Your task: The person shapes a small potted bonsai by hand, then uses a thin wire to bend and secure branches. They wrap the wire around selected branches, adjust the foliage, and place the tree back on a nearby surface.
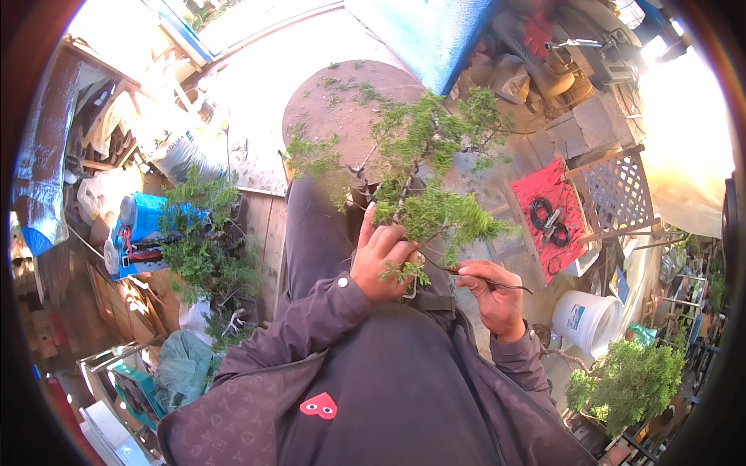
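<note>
A juniper-like bonsai tree (414, 175) with green foliage stands before me, close to my lap. My left hand (382, 256) is at its lower branches, index finger pointing up along the trunk, the other fingers curled on a branch; foliage hides part of the grip. To the right, my right hand (492, 294) pinches a dark wire (507, 285) between thumb and fingers. The wire runs left from those fingertips to the branch by my left hand, and its free end sticks out to the right. Behind the tree is a round brown turntable or tabletop (349, 116) strewn with green clippings.
Another bushy tree (215, 250) stands at left beside a blue container (145, 233). On the right, a red board (551, 221) carries coils of dark wire (542, 214) and a tool. Nearby are a white bucket (586, 320), a potted tree (632, 378) and concrete blocks (583, 128).
</note>
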The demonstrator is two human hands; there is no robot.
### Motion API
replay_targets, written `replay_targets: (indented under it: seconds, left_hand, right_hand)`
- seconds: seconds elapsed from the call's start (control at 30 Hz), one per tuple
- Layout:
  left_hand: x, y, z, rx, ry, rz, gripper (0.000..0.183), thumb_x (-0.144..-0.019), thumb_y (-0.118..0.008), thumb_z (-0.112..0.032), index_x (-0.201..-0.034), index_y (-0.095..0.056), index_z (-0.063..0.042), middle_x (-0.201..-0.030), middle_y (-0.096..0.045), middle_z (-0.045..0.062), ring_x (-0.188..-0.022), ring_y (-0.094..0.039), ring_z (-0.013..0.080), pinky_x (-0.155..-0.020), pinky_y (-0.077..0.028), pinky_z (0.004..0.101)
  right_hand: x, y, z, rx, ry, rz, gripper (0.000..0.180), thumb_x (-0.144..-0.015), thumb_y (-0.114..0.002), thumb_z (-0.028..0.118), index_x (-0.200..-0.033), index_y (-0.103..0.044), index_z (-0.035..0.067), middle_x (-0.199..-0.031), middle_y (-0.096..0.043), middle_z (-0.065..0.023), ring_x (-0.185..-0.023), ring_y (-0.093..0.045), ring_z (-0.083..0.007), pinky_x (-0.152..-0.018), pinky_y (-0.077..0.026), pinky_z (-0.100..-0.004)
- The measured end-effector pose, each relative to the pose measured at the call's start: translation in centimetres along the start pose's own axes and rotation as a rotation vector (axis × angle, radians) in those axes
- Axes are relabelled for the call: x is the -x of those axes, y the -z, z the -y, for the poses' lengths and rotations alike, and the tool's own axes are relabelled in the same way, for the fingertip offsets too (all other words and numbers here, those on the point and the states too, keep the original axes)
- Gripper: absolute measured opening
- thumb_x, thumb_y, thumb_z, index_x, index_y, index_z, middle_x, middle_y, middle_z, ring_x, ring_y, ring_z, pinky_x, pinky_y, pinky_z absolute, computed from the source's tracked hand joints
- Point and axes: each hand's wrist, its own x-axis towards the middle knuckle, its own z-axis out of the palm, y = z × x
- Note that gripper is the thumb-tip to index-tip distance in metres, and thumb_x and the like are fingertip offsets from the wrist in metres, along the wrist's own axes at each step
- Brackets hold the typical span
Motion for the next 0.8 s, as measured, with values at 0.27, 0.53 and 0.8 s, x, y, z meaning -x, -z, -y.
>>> replay_targets:
  seconds: [0.27, 0.53, 0.8]
  left_hand:
    - [0.0, 0.2, -0.5, 0.006, -0.084, 0.139, 0.036, -0.067, -0.077, -0.017, -0.100, -0.065, -0.009, -0.106, -0.059, 0.010, -0.098, -0.062, 0.0276, -0.123, -0.018, 0.0661]
    - [-0.2, 0.3, -0.6, 0.046, -0.090, -0.035, 0.051, -0.066, -0.079, -0.018, -0.113, -0.063, -0.006, -0.096, -0.060, 0.010, -0.092, -0.064, 0.0272, -0.124, -0.019, 0.0639]
    - [-0.5, 1.2, -0.7, 0.145, -0.028, 0.056, 0.060, -0.061, -0.078, -0.015, -0.118, -0.064, -0.008, -0.091, -0.064, 0.007, -0.085, -0.066, 0.0246, -0.125, -0.021, 0.0609]
  right_hand:
    - [-0.9, -2.2, 5.4, 0.258, 0.351, 0.081, 0.010, -0.087, -0.074, -0.003, -0.098, -0.073, -0.003, -0.094, -0.077, -0.0167, -0.083, -0.076, -0.0266, -0.076, -0.060, -0.0331]
    - [-7.0, -0.5, 8.6, 0.309, 0.275, 0.482, 0.016, -0.081, -0.080, 0.001, -0.096, -0.074, 0.004, -0.095, -0.075, -0.0087, -0.089, -0.072, -0.0258, -0.077, -0.057, -0.0341]
    - [-8.9, -0.7, 7.9, 0.607, 0.691, 0.590, 0.023, -0.069, -0.080, 0.004, -0.086, -0.071, 0.016, -0.092, -0.070, 0.0062, -0.090, -0.063, -0.0192, -0.076, -0.051, -0.0331]
